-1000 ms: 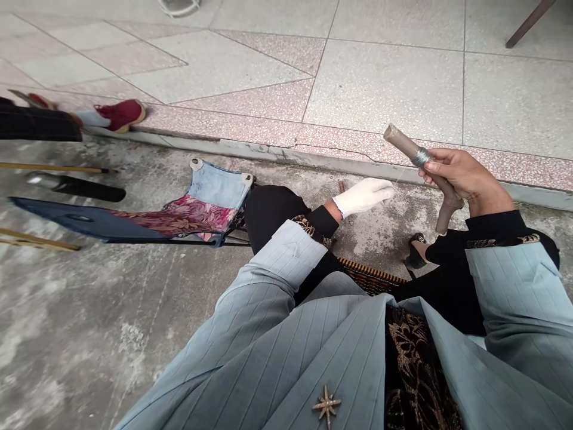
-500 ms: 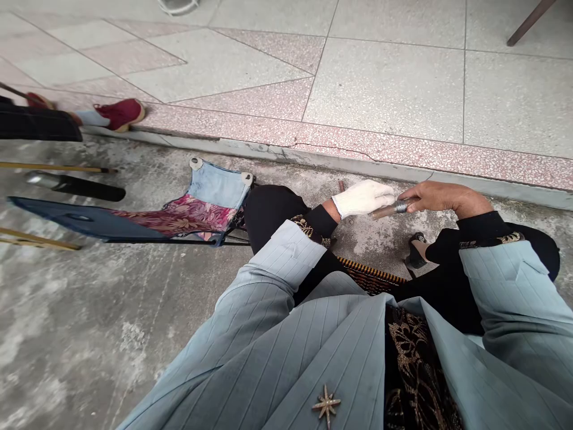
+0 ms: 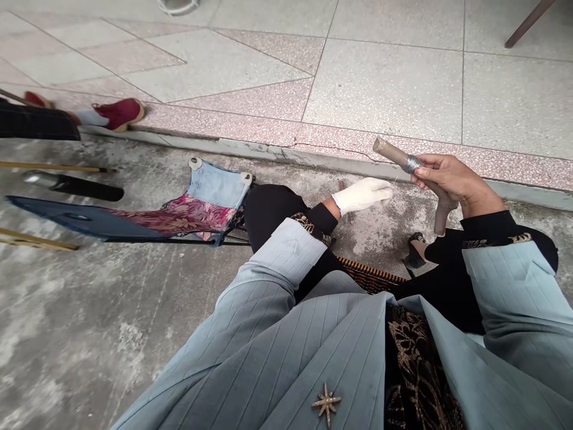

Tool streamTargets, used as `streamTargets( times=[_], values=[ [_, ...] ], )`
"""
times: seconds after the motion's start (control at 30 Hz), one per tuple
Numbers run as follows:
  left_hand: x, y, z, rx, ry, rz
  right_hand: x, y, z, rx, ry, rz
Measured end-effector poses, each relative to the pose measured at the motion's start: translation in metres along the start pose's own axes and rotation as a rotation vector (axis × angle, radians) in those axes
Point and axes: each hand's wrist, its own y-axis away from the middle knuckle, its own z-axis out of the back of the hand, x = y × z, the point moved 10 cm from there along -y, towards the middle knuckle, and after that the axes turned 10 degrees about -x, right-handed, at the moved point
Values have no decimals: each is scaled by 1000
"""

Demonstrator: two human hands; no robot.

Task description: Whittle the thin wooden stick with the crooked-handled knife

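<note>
My right hand [image 3: 447, 179] is closed round a brownish bent stick or pipe [image 3: 388, 150], whose other end points down below the palm. Silvery wire [image 3: 410, 163] is wound in a tight coil about it, beside my thumb. My left hand [image 3: 363, 196], in a white knitted glove, is apart from the stick, its fingers pressed together. A faint thin strand shows between the glove's fingertips and the coil; the pinch itself is hard to make out. Both hands are above the concrete, in front of my knees.
A folding chair [image 3: 197, 210] with blue and floral cloth stands left of my knee. Farther left are a black cylinder [image 3: 89, 186] and another person's red shoe [image 3: 120, 113]. A low kerb [image 3: 268, 149] runs behind my hands; a brown leg [image 3: 528, 24] stands top right.
My right hand has turned and lifted the stick, so one end points up and left. The gloved hand has come apart from it and stays nearly in place.
</note>
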Motion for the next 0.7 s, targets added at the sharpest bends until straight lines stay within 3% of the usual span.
streamTargets(
  times=[0.07, 0.17, 0.23, 0.3, 0.43, 0.53, 0.63, 0.7],
  values=[
    [-4, 0, -11, 49, -79, -80, -8, -8, 6, -100, 166, 13],
    [-5, 0, -24, 91, -187, -145, -16, -16, 13, -173, 624, 48],
    [-4, 1, -29, 110, -229, -157, -22, -17, 5, -86, 875, 70],
    [-5, 2, -29, 126, -251, -164, -32, -14, -10, 97, 982, 76],
    [-9, 2, -17, 86, -252, -150, -49, 9, -45, 533, 921, 34],
    [-10, 1, 0, 15, -219, -113, -39, 29, -59, 728, 757, 21],
    [-6, -1, 11, -37, -124, -68, -15, 40, -57, 751, 567, 30],
    [-2, -2, 17, -84, -29, -28, 2, 38, -45, 638, 432, 26]
  ],
)
